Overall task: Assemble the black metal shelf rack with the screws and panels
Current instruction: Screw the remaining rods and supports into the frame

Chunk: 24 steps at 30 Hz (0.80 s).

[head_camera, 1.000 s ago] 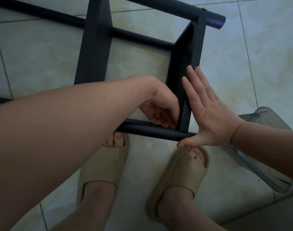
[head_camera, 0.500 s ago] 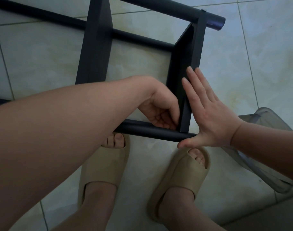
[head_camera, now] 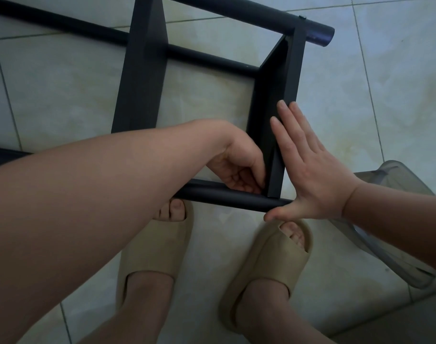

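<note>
The black metal rack (head_camera: pixel 140 78) stands on the tiled floor, made of round tubes and flat panels. My right hand (head_camera: pixel 308 167) lies flat, fingers straight, pressing the outer face of the right-hand panel (head_camera: pixel 274 95), its thumb against the near tube (head_camera: pixel 226 196). My left hand (head_camera: pixel 239 165) is inside the frame at the corner where that panel meets the near tube. Its fingers are curled there, pinching something small that I cannot make out.
My two feet in beige slippers (head_camera: pixel 152 247) stand just behind the near tube. A clear plastic stool or bin (head_camera: pixel 395 244) lies at the right, under my right forearm. Pale floor tiles lie all round the rack.
</note>
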{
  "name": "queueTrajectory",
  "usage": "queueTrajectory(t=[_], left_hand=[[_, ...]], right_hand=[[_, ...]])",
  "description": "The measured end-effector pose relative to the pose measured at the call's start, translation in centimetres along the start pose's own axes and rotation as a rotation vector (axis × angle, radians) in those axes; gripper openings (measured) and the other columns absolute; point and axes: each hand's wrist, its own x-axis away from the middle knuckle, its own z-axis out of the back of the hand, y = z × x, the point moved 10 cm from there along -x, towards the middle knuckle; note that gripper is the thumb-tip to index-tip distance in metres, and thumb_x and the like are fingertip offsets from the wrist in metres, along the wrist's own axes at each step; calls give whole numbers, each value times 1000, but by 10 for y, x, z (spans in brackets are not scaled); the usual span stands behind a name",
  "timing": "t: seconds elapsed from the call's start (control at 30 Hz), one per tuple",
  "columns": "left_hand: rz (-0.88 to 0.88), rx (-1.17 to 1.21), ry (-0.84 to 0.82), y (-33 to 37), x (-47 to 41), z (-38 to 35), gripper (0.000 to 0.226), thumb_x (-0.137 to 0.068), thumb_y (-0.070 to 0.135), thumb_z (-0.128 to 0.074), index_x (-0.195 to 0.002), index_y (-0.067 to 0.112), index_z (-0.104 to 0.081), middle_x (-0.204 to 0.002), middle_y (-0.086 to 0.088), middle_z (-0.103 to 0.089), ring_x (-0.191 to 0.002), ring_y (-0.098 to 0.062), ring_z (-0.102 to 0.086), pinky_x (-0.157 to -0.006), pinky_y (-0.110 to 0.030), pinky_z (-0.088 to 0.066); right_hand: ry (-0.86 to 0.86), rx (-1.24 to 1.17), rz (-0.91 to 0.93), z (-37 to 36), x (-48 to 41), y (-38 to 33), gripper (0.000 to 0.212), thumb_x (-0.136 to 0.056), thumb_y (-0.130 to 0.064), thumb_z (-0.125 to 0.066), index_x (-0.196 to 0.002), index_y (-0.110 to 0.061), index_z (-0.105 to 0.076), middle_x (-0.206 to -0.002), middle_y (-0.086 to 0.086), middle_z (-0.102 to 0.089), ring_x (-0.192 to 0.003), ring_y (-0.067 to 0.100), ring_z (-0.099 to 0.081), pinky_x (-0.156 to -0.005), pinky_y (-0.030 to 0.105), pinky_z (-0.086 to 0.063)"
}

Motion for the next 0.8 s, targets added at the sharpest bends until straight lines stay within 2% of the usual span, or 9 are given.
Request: queueTrajectory(t=[0.13,0.3,0.53,0.8], left_hand=[[-15,3,-6,3,-1,0,13,-93,1,-57,-88,7,-69,-74,-5,-66,-63,-11,-61,-64,-19,-53],[0,-12,-17,1,0,0,13,-92,3,-59,-87,8,-70,-74,-4,-67,-63,-11,-62,-65,-19,-53],[37,-79,-5,-2,0,2,7,-91,11,-63,-96,12,-68,-78,-1,-66,-65,-10,-57,-64,-20,-45],[2,0,-32,0,0,1,11,-92,2,-60,-92,8,-69,-76,-5,-67,-64,-10,-62,-63,-19,-52]], right_hand=[[0,-2,-1,0,0,0,140,-72,-97,-40,-158,8,-7,-167,27,3,-155,42,8,-125,60,-10],[0,1,-1,-1,0,0,140,-72,-98,-39,-158,8,-7,-167,27,3,-155,43,8,-124,62,-11],[-5,9,-4,-1,0,1,141,-71,-97,-41,-158,8,-7,-167,27,4,-155,42,9,-125,59,-9],[-10,21,-3,-1,0,0,140,-72,-97,-40,-158,8,-7,-167,27,4,-155,42,9,-125,60,-7]])
